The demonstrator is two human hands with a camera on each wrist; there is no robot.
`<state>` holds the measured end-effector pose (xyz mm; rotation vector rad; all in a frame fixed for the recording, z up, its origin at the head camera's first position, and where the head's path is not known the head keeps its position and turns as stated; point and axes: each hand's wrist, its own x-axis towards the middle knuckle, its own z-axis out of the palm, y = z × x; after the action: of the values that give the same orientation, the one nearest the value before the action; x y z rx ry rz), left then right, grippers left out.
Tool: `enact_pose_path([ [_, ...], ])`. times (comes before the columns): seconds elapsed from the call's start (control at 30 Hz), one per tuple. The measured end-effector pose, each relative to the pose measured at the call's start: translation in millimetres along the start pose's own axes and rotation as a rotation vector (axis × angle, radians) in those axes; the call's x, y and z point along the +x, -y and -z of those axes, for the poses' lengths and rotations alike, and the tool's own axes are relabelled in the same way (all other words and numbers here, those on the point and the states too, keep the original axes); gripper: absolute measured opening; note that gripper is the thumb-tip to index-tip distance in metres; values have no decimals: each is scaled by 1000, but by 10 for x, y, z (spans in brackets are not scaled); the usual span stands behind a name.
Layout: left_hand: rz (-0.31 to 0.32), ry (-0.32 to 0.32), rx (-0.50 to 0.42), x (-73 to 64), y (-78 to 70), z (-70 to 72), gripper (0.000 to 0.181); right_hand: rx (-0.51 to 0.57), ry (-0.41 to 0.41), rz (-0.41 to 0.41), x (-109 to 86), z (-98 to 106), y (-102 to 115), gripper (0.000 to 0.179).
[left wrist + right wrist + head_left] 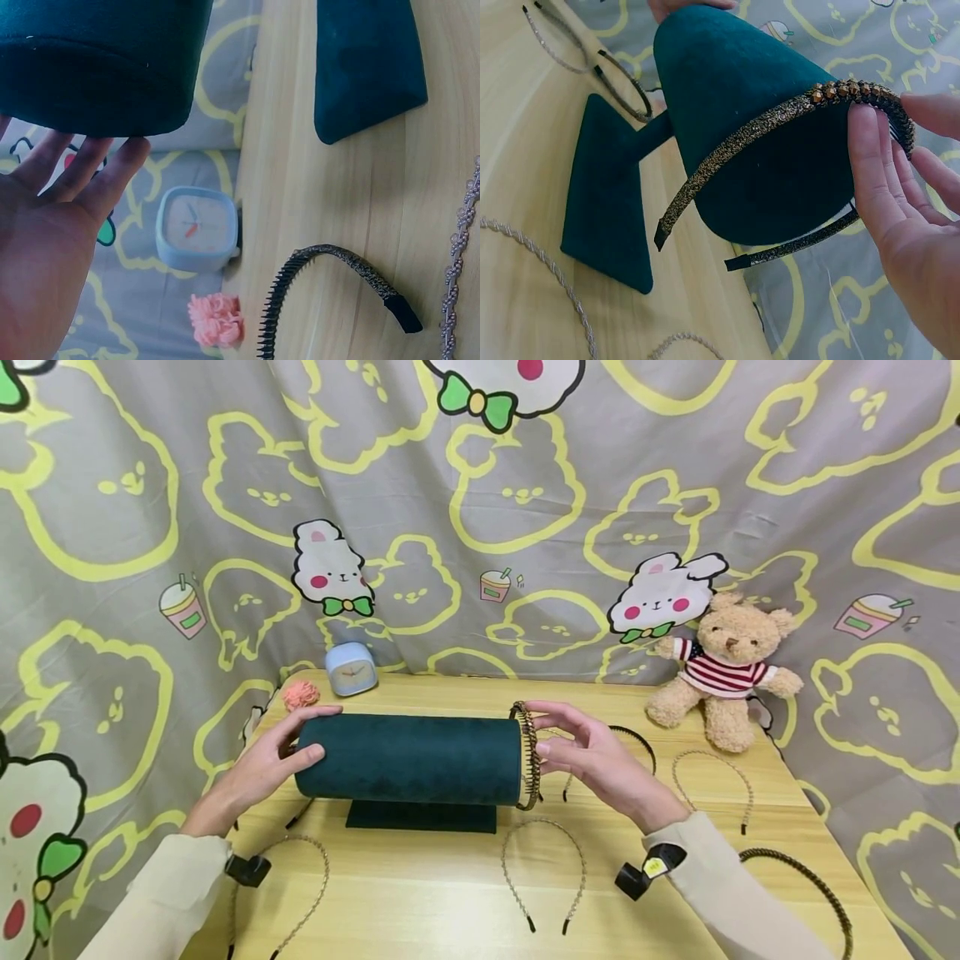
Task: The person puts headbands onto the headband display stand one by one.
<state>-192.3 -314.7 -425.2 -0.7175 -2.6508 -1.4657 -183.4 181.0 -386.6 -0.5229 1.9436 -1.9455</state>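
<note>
A dark green velvet headband stand (412, 758), a padded horizontal cylinder on a flat base, stands on the table. My left hand (266, 760) holds the cylinder's left end, thumb on the front and fingers over the top; three of its fingers reach past the end's edge in the left wrist view. At the other end, my right hand (592, 752) pinches a dark headband (754, 136) with bronze beads (844, 91) between thumb and fingers. The band's two arms straddle the cylinder's end face, tips pointing away from my palm. Whether it touches the velvet I cannot tell.
Several slim beaded headbands lie around the stand, one in front (543, 822). A dark braided headband (813, 881) is at the right, and another dark headband (330, 251) lies near the left end. Behind are a blue clock (351, 670), a pink pompom (301, 695) and a teddy bear (723, 668).
</note>
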Motion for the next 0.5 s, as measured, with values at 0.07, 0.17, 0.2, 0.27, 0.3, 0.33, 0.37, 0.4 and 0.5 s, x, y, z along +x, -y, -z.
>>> enact_pose_path([
  [0.07, -1, 0, 2, 1, 3, 1, 54, 14, 3, 2, 14, -33, 2, 60],
  [0.17, -6, -3, 0, -1, 7, 0, 53, 13, -3, 10, 37, -86, 14, 61],
  [0.2, -7, -5, 1, -3, 8, 0, 53, 7, -7, 12, 43, -106, 21, 61],
  [0.27, -8, -6, -2, -3, 11, -2, 53, -5, -19, 15, 54, -144, 35, 59],
  [0.3, -7, -7, -3, -3, 12, -2, 53, -12, -24, 17, 59, -162, 40, 58],
  [0.33, -6, -7, -4, -3, 13, -3, 52, -21, -28, 20, 60, -176, 44, 57],
  [0.37, -5, -7, -4, -2, 13, -3, 52, -30, -32, 22, 60, -191, 49, 56],
  [0.4, -4, -7, -3, -1, 13, -3, 52, -42, -37, 25, 57, -204, 52, 55],
  [0.5, 2, -5, -1, 1, 8, -3, 53, -98, -45, 50, 38, -224, 48, 51],
])
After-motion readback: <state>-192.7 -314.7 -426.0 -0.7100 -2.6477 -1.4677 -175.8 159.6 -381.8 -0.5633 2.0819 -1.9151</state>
